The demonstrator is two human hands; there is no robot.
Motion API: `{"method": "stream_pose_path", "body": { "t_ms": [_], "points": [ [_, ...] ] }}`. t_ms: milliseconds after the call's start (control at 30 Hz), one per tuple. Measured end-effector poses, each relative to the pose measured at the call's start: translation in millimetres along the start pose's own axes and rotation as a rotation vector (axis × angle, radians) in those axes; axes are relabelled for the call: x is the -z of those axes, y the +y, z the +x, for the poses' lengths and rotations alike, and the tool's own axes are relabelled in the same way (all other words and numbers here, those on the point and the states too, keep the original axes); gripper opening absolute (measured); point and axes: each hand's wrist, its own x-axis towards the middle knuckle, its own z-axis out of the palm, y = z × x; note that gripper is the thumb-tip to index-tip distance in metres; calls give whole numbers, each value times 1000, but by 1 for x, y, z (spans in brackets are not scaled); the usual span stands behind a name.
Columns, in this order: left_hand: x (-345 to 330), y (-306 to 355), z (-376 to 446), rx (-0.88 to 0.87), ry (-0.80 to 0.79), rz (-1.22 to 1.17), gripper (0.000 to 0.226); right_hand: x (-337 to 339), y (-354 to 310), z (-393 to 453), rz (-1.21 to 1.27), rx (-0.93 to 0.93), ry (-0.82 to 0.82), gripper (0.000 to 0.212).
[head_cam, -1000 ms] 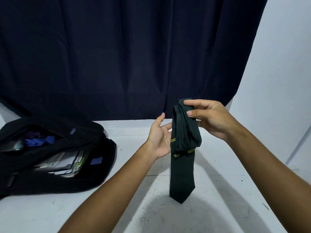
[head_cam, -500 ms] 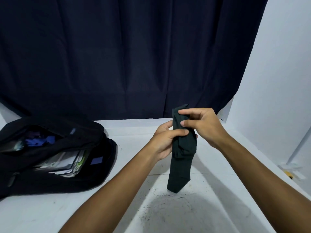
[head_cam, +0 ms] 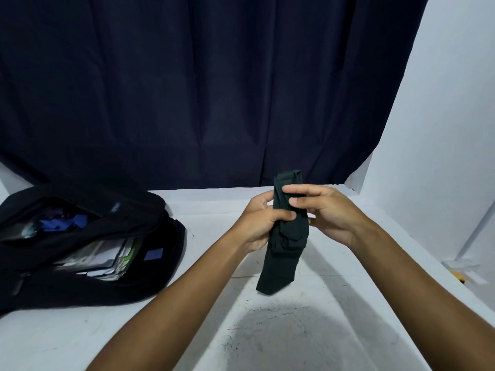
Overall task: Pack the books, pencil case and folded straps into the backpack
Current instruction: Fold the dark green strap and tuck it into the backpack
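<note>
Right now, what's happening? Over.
Both hands, left and right, grip the strap above the table. Backpack open, left. Nothing in the way.

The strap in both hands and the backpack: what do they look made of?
Strap: dark green woven cloth, matte; it folds in soft layers and its tail hangs limp. Backpack: black fabric, probably synthetic, matte; it slumps and creases on the table. Exact fibres can't be told.

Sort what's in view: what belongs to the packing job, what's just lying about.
Job:
- dark green folded fabric strap, held by left hand and right hand
- open black fabric backpack
- white papers and books inside it

Lying about:
- dark navy curtain
- small yellow object, on floor at right
</note>
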Motion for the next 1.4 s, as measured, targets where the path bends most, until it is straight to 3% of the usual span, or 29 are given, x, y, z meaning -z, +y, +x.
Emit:
{"method": "stream_pose_path", "body": {
  "t_ms": [433, 833, 933, 1000, 1033, 1067, 1133, 1200, 1233, 1300, 1400],
  "points": [
    [-3, 2, 1, 10, 45, 93, 34, -19, 1, 5, -10, 254, 267, 32],
    [0, -11, -7, -16, 135, 94, 21, -19, -1, 10, -40, 316, 366, 32],
    [1, -18, -9, -166, 330, 252, 15, -17, -3, 12, -25, 333, 394, 31],
    [3, -27, -15, -296, 524, 366, 29, -12, -6, 14, -12, 342, 430, 30],
    [4, -33, -20, -296, 544, 408, 35, -10, -8, 15, 5, 345, 443, 29],
    [3, -41, -26, -223, 498, 455, 42, -9, -10, 15, 27, 348, 450, 29],
    [2, -58, -38, 118, 280, 479, 63, -9, -13, 14, 63, 353, 441, 28],
    [9, -70, -39, 441, 81, 166, 83, -14, -14, 9, 80, 351, 406, 29],
    [15, -75, -35, 507, 44, -92, 87, -17, -13, 5, 83, 345, 378, 29],
    [24, -77, -26, 477, 76, -537, 89, -25, -8, -4, 71, 323, 307, 29],
    [30, -63, -14, 317, 162, -749, 82, -34, 7, -20, 29, 241, 165, 30]
  ]
}}
